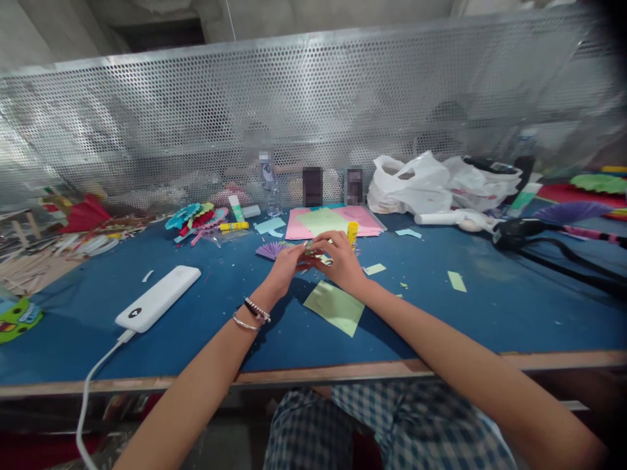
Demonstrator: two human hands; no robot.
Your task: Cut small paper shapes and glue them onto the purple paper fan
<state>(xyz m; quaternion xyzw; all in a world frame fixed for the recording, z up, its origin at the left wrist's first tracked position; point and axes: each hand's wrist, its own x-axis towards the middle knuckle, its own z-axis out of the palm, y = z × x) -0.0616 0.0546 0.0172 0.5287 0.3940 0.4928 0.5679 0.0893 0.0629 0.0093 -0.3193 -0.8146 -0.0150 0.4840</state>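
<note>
My left hand (285, 267), with bracelets at the wrist, meets my right hand (340, 261) over the middle of the blue table (206, 339). The fingers of both are closed together at the tips. What they pinch is small and mostly hidden; a bit of green shows between them. Just in front of my hands lies a flat light green paper sheet (337, 307). A purple pleated paper fan (269, 250) sits beside my left hand. Behind my right hand stands a yellow glue stick (352, 232).
Pink and green paper sheets (296, 225) are stacked farther back. Paper scraps (456, 281) lie about. At left are a white power bank (159, 299) with its cable and colourful paper pieces (189, 219). White plastic bags (411, 186) and black straps (563, 251) occupy the right.
</note>
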